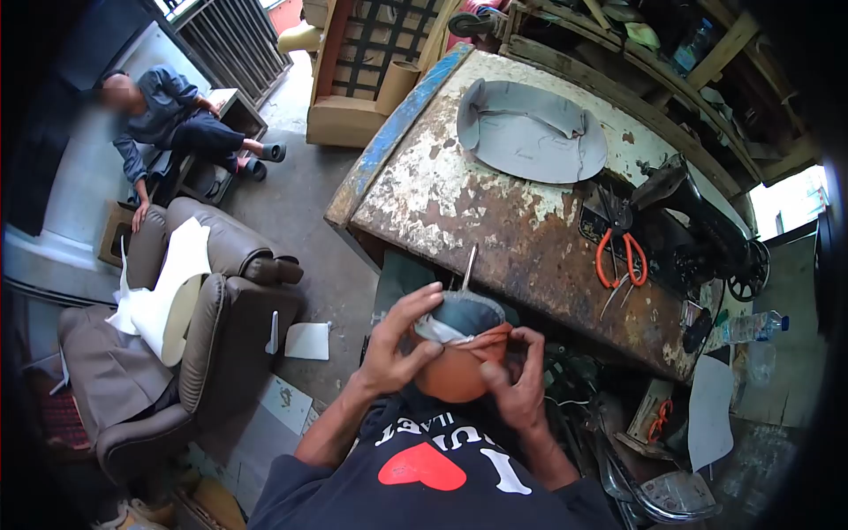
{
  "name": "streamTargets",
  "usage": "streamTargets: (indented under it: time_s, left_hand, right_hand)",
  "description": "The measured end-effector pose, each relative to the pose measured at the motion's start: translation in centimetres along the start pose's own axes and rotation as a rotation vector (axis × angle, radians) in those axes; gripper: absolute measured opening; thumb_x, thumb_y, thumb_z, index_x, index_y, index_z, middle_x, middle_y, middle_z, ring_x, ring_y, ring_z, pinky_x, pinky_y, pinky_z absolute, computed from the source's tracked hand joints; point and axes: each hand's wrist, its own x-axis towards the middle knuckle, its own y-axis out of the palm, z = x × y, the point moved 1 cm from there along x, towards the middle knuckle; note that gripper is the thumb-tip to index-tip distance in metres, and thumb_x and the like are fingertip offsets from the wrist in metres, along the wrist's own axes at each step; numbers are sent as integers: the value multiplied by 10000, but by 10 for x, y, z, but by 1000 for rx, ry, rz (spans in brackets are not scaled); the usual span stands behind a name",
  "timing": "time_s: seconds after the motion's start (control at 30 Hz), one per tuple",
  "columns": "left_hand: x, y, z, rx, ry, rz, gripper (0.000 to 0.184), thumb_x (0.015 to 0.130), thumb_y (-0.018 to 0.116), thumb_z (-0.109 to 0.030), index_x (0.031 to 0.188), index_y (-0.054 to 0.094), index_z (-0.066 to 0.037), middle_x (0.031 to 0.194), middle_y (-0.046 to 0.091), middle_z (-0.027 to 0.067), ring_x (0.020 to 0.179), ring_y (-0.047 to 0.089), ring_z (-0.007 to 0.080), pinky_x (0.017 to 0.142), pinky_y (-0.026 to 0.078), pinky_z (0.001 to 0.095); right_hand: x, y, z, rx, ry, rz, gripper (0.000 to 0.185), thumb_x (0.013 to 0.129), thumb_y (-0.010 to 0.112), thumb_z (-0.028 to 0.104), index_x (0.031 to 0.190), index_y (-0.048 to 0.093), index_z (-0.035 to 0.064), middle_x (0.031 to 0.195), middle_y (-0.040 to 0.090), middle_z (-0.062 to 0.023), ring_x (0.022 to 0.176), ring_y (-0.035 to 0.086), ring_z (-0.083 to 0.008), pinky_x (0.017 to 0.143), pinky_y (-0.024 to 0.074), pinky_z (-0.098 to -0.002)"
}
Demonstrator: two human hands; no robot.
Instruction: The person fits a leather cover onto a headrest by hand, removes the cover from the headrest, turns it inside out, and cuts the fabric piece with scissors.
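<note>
In front of my chest is what looks like a headrest [468,315], with dark grey-blue padding and a metal rod rising from its far end. An orange cover [450,374] wraps its near part, its edge folded, and a strip of white material shows along that edge. My left hand [399,346] grips the left side, thumb on the cover and fingers over the far rim. On the right, my right hand [519,382] pinches the bunched orange edge. The hidden underside cannot be made out.
A worn workbench [424,190] carries grey cut pieces [534,146], orange-handled pliers [621,256] and a black sewing machine [698,225]. A plastic bottle [751,327] is at its right. Leftward stand a brown armchair [225,322] with white sheets [172,287] and a seated person [172,115].
</note>
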Motion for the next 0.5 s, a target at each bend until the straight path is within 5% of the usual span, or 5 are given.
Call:
streamTargets:
  time_s: [0.1,0.2,0.3,0.4,0.5]
  left_hand:
    - [9,-6,-6,81,12,73,642,874,799,-187,1455,572,-34,1525,541,210,1427,507,374,1185,390,440]
    - [23,-5,-7,72,32,130,657,865,797,-167,1468,572,-34,1511,558,197,1420,515,367,1179,398,443]
    - [38,-4,-8,11,48,175,606,866,777,-119,1442,609,-35,1454,604,190,1374,562,355,1142,443,437]
    - [40,8,2,30,111,1,289,926,670,1,1206,745,9,1229,710,203,1112,722,321,951,575,374]
    - [56,13,10,15,123,-104,137,983,630,-31,1013,746,35,992,750,169,840,734,255,751,572,348]
  right_hand:
    - [22,-21,13,-9,34,78,651,901,816,436,1298,541,0,1325,586,-178,1183,623,-245,994,517,-395]
    - [58,-19,38,-442,-419,328,783,892,815,388,1497,503,0,1431,537,-240,1305,575,-346,1082,470,-415]
    - [69,-18,30,-245,-269,457,785,886,821,365,1504,504,1,1464,525,-247,1301,587,-349,1103,454,-397]
    - [70,-10,33,-342,-392,389,670,906,804,316,1446,574,-8,1367,610,-242,1216,628,-372,1053,488,-411]
    - [77,1,37,-423,-549,276,505,928,780,227,1350,653,-20,1233,696,-212,1096,662,-363,956,528,-427]
